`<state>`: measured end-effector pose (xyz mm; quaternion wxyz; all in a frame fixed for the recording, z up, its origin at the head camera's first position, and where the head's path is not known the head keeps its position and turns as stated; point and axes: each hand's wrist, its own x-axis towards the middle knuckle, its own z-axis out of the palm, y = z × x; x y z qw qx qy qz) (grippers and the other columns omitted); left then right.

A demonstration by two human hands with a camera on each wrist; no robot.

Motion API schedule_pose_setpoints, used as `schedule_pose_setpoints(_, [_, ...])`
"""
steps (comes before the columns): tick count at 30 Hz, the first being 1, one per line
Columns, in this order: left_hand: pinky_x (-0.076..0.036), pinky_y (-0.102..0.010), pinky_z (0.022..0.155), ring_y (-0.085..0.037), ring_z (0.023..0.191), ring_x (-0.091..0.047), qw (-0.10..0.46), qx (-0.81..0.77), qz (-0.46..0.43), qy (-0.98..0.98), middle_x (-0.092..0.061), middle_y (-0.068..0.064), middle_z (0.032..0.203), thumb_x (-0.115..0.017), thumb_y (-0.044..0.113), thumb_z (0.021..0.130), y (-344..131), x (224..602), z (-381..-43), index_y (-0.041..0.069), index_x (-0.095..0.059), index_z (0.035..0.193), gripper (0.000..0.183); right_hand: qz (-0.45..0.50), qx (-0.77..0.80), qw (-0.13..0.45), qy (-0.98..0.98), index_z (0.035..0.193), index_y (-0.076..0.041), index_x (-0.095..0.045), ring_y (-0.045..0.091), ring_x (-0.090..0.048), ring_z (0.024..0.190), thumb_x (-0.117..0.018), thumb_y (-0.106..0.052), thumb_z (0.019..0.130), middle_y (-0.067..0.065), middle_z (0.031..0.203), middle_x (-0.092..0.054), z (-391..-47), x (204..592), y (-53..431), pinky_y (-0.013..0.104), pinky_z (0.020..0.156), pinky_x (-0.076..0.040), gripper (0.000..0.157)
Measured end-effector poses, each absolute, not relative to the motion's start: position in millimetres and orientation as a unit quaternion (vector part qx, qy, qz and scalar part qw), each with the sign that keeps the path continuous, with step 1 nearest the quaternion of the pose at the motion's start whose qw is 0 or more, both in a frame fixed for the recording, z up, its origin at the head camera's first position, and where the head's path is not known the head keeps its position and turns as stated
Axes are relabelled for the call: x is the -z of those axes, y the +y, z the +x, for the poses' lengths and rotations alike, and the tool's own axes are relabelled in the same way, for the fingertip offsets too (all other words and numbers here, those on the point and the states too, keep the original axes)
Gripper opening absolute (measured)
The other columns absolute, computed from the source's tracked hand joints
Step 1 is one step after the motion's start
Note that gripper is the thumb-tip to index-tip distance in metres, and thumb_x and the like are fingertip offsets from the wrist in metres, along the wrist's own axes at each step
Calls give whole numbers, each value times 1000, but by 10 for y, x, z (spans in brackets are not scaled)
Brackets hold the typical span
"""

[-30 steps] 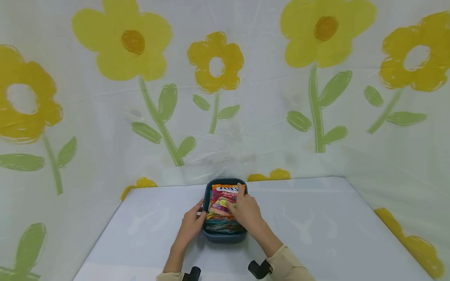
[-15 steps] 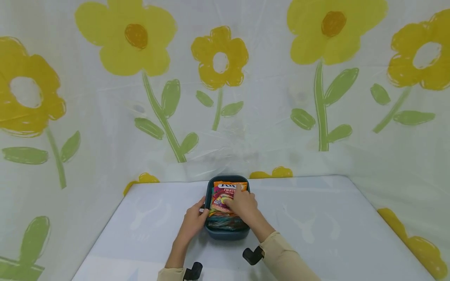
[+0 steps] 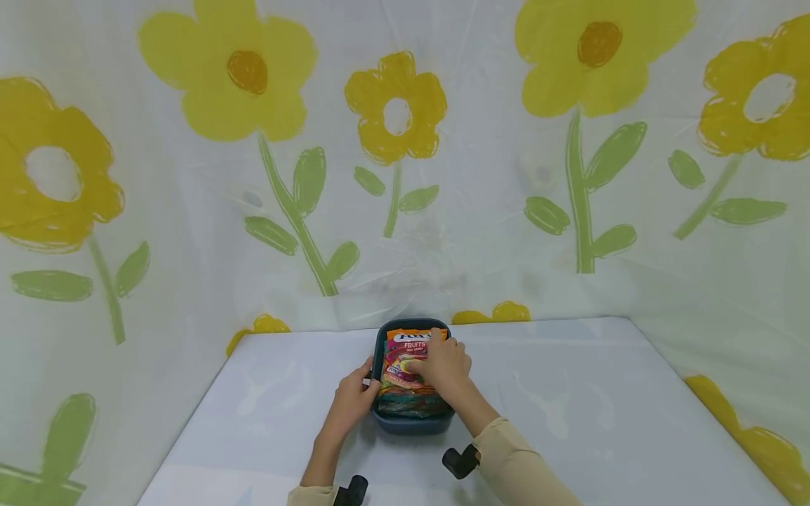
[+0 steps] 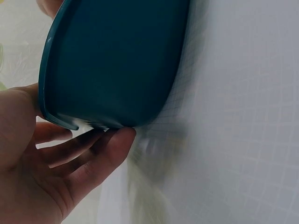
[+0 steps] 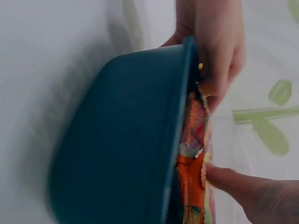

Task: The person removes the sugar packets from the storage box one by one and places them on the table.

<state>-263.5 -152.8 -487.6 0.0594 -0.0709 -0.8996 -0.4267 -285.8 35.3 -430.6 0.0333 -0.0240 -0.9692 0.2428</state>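
Observation:
A dark teal plastic bin (image 3: 413, 426) stands on the white table, with a Fox's Fruits candy bag (image 3: 399, 358) lying on top inside it. My left hand (image 3: 351, 395) grips the bin's left side, thumb at the rim and fingers against the outer wall (image 4: 117, 60). Over the bag's right part, my right hand (image 3: 448, 367) presses down with fingers and thumb. In the right wrist view its thumb (image 5: 229, 179) touches the bag's upper face. Below the candy bag shows a shiny teal-brown package (image 3: 413, 405), mostly hidden.
The white table (image 3: 569, 407) extends on both sides of the bin. Behind it hangs a white sheet (image 3: 481, 211) printed with yellow flowers. A black wrist mount (image 3: 460, 462) sits at the right sleeve, another mount (image 3: 351, 490) at the left.
The right hand shifts slightly over the candy bag, its fingers staying on the bag's right part. The left hand keeps its grip on the bin. The head view has shifted a little.

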Motion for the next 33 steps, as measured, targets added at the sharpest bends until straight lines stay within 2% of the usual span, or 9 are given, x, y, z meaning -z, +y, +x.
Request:
schedule_pose_setpoints(3, [-48,-20,54,-11,70,-59,57,427,-68,-900,-68,-21,114,-54,11,92,-1523,4895,-2621,-7,-44,143,54,-18,-278,29,-960,140,-8,-46,40,-60,100,-82,-48,73,24,116,-62,-2868,4282,389,55,82,-54,86])
schedule_pose_setpoints(8, [-49,-21,54,-13,73,-61,55,432,-64,-898,-67,-20,116,-54,13,93,-1528,4903,-2629,-5,-44,144,55,7,-333,14,-943,136,-6,-49,37,-64,93,-81,-35,78,21,112,-65,-2922,4224,465,49,74,-56,73])
schedule_pose_setpoints(17, [-49,-20,52,-11,70,-60,51,431,-68,-898,-67,-20,116,-54,12,93,-1522,4885,-2635,-5,-43,144,55,52,-368,-40,-927,138,-5,-52,36,-60,108,-76,-28,85,20,130,-60,-3050,4145,571,46,82,-56,63])
schedule_pose_setpoints(21, [-48,-20,52,-11,69,-59,53,430,-70,-899,-67,-21,116,-54,12,93,-1508,4869,-2633,-5,-43,144,56,69,-394,-70,-914,142,-6,-49,33,-59,108,-75,-25,86,19,136,-55,-3108,4156,630,40,76,-58,64])
schedule_pose_setpoints(27, [-49,-21,50,-10,67,-57,48,429,-71,-899,-66,-20,117,-54,14,93,-1504,4867,-2630,-5,-42,145,56,70,-430,-95,-895,144,-7,-47,26,-59,95,-74,-20,87,20,136,-53,-3138,4159,646,32,60,-57,64])
schedule_pose_setpoints(33, [-49,-21,49,-9,67,-58,55,426,-74,-900,-67,-20,116,-54,13,93,-1517,4872,-2631,-5,-43,144,56,74,-434,-91,-893,142,-6,-50,26,-61,91,-74,-17,87,22,134,-55,-3109,4090,601,33,59,-58,61])
